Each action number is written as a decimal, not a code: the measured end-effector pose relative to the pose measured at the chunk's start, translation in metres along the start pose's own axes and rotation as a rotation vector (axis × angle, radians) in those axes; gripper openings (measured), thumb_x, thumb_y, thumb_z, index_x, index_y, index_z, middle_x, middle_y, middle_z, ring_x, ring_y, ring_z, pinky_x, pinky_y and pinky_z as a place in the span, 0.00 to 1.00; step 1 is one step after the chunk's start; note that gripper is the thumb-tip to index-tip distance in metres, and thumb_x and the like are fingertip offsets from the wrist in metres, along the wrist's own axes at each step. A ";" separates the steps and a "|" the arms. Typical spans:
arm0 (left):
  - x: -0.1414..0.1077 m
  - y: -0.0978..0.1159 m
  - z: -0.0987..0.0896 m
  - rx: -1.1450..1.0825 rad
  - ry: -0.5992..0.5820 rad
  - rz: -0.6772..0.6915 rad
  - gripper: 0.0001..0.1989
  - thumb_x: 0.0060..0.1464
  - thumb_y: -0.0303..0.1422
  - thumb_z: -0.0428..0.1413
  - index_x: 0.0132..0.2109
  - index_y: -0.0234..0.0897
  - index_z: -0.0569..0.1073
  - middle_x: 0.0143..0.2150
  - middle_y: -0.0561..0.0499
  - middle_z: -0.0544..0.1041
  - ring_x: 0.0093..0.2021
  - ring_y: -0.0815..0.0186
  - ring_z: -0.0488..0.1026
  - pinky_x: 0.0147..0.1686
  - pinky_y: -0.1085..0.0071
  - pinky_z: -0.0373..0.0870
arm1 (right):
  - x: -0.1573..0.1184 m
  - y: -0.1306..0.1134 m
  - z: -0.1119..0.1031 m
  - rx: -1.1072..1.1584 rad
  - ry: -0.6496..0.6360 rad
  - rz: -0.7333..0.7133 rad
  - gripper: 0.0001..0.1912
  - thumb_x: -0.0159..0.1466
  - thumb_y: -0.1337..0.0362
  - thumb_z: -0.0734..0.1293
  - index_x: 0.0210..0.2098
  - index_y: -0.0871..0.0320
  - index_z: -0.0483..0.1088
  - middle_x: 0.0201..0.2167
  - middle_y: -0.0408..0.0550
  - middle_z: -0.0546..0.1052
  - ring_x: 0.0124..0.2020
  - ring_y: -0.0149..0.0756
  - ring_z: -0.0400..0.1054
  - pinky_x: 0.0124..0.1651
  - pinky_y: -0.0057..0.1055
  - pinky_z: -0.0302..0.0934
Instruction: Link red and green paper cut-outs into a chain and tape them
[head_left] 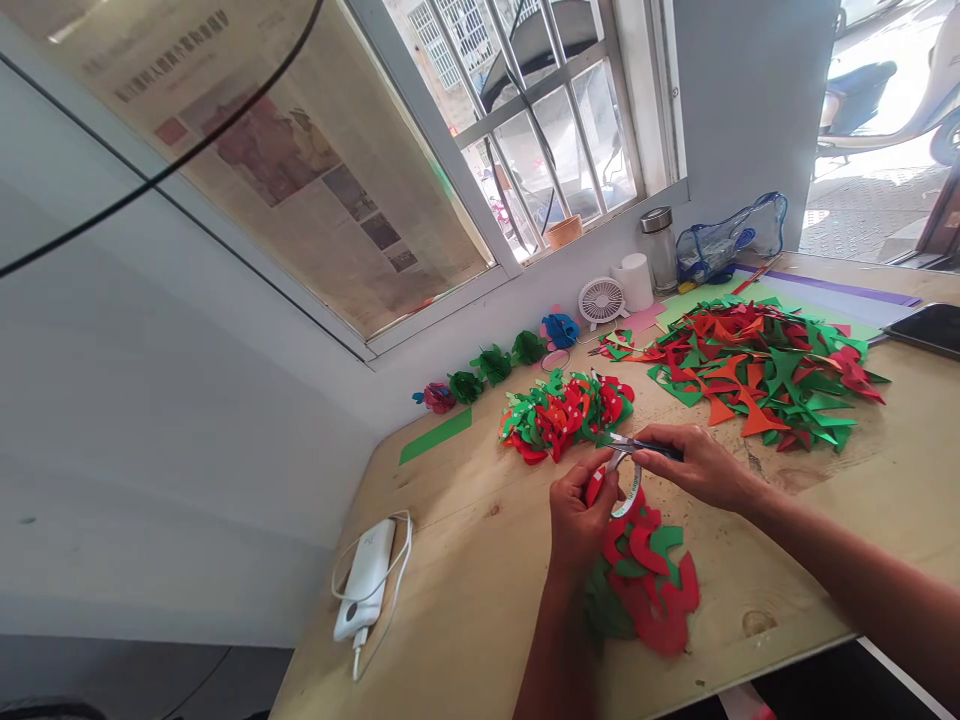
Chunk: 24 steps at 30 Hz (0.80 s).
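My left hand (581,505) is closed on a red paper piece (595,486) with a white square on it. Beside its fingers is a white tape roll (636,490), standing on edge between my hands; which hand bears it I cannot tell. My right hand (694,462) grips a slim tool (660,449) with a dark handle and a silver tip, its tip close to the top of the roll. Below both hands lies a loose pile of red and green cut paper shapes (652,585). Beyond them sits a heap of curved paper pieces (562,415), several bearing white squares.
To the right spreads a large heap of paper scraps (765,370). A phone (930,328) lies at the right edge. Along the wall stand paper flowers (491,364), a small fan (602,302) and a glass bottle (659,250). A power bank (365,578) with cable lies left.
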<state>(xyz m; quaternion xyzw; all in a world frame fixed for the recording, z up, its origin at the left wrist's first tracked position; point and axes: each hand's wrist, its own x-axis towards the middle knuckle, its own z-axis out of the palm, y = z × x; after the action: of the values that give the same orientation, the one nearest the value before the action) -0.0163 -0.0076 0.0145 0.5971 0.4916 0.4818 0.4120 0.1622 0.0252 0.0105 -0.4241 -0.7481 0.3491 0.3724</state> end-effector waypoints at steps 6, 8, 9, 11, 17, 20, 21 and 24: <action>-0.001 0.004 0.001 -0.015 -0.008 0.017 0.16 0.52 0.36 0.55 0.47 0.35 0.76 0.22 0.52 0.73 0.23 0.70 0.69 0.26 0.75 0.66 | 0.000 0.000 0.001 -0.002 0.032 0.003 0.22 0.62 0.49 0.59 0.36 0.59 0.75 0.24 0.43 0.71 0.26 0.30 0.58 0.27 0.27 0.52; -0.001 0.004 0.002 -0.018 -0.006 0.015 0.16 0.52 0.35 0.55 0.48 0.35 0.76 0.23 0.52 0.73 0.23 0.70 0.69 0.26 0.75 0.66 | 0.000 0.000 0.001 -0.002 0.040 -0.002 0.22 0.62 0.49 0.59 0.35 0.60 0.75 0.24 0.44 0.71 0.26 0.29 0.59 0.27 0.27 0.52; -0.002 0.003 0.002 -0.022 -0.003 0.011 0.16 0.52 0.35 0.56 0.47 0.35 0.76 0.22 0.52 0.73 0.22 0.71 0.68 0.26 0.76 0.66 | -0.001 0.001 0.001 0.000 0.043 -0.001 0.22 0.62 0.49 0.59 0.35 0.60 0.75 0.24 0.44 0.70 0.26 0.29 0.58 0.27 0.27 0.52; -0.002 0.002 0.001 -0.023 0.006 0.012 0.16 0.52 0.35 0.56 0.47 0.35 0.76 0.22 0.52 0.73 0.22 0.71 0.68 0.25 0.76 0.66 | -0.001 0.001 0.002 0.006 0.051 0.004 0.22 0.62 0.48 0.59 0.34 0.60 0.74 0.24 0.43 0.70 0.26 0.29 0.58 0.27 0.26 0.52; 0.000 0.000 0.000 -0.014 0.000 0.023 0.17 0.52 0.36 0.56 0.48 0.35 0.76 0.21 0.53 0.72 0.21 0.72 0.66 0.24 0.76 0.65 | -0.001 0.002 0.004 -0.018 0.086 0.005 0.21 0.62 0.49 0.59 0.32 0.60 0.73 0.22 0.42 0.67 0.24 0.28 0.56 0.26 0.26 0.51; -0.001 0.000 0.000 -0.031 0.010 0.021 0.16 0.51 0.36 0.57 0.47 0.34 0.76 0.21 0.52 0.72 0.21 0.71 0.67 0.25 0.76 0.66 | 0.000 0.002 0.004 -0.038 0.083 0.015 0.20 0.62 0.49 0.60 0.30 0.59 0.71 0.21 0.41 0.65 0.23 0.27 0.55 0.25 0.25 0.50; -0.001 0.001 0.000 -0.032 0.010 0.017 0.16 0.51 0.36 0.57 0.47 0.34 0.76 0.21 0.52 0.72 0.21 0.71 0.67 0.25 0.76 0.65 | 0.000 0.003 0.004 -0.039 0.083 0.022 0.20 0.61 0.49 0.60 0.30 0.59 0.71 0.21 0.41 0.64 0.23 0.27 0.55 0.25 0.25 0.50; -0.002 0.002 0.001 -0.026 0.014 0.004 0.16 0.52 0.35 0.56 0.47 0.35 0.76 0.20 0.53 0.71 0.21 0.72 0.66 0.24 0.77 0.63 | 0.001 0.004 0.004 -0.038 0.095 0.036 0.20 0.61 0.48 0.60 0.30 0.59 0.71 0.20 0.41 0.65 0.23 0.27 0.55 0.25 0.25 0.50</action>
<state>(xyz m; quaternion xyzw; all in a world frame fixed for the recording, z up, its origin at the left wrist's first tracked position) -0.0153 -0.0100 0.0159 0.5891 0.4870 0.4932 0.4154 0.1602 0.0266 0.0059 -0.4606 -0.7282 0.3208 0.3932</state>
